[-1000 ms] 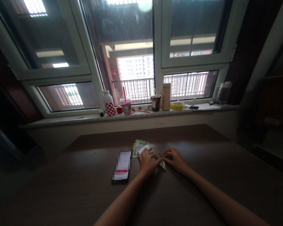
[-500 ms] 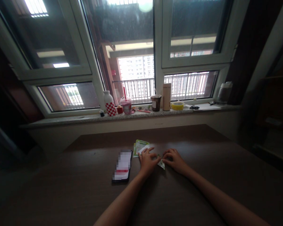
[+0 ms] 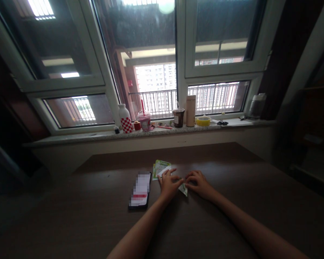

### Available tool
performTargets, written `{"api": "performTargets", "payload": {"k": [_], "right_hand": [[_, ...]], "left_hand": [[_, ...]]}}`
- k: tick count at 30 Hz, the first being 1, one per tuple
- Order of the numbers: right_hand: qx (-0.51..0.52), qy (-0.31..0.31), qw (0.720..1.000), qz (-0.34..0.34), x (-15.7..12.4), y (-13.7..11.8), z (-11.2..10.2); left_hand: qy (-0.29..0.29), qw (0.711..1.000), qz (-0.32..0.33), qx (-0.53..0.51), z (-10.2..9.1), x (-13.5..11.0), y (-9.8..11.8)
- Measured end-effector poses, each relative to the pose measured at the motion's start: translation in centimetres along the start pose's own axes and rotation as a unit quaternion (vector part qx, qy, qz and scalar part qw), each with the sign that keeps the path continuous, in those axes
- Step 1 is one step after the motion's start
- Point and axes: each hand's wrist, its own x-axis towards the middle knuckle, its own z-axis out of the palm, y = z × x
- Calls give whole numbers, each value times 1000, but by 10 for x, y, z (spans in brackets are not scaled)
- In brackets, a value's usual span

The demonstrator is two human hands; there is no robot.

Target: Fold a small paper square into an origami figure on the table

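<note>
Between my hands is a small folded piece of paper (image 3: 183,189), pale with green marks, its pointed lower corner showing on the dark table (image 3: 102,230). My left hand (image 3: 169,183) pinches its upper left part between thumb and forefinger, the other fingers spread over printed green-and-white sheets (image 3: 161,167). From the right, my right hand (image 3: 197,182) pinches the paper's upper right edge with thumb and forefinger, the remaining fingers curled. The fingertips hide the top of the folded paper. A phone (image 3: 140,190) with a lit, blurred screen lies left of my left hand.
Along the windowsill (image 3: 97,136) behind the table stand a checkered bottle (image 3: 125,120), a pink drink cup (image 3: 144,121), a brown drink cup (image 3: 178,118) and a tan flask (image 3: 190,111). Yellow tape (image 3: 203,121) and scissors (image 3: 222,123) lie farther right.
The folded paper has turned and shifted slightly, its pointed corner now a little lower and farther left. Both hands stay nearly in place, with small finger movements.
</note>
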Motion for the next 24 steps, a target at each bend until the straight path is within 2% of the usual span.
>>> {"api": "performTargets", "payload": {"k": [8,24], "right_hand": [[-7,-9,1000,1,0,-3,-1],[10,-11,1000,19,0,-6,-4]], "left_hand": [[46,999,9,2,0,-1,-1],[75,997,-2,1,-1,0,-2]]}}
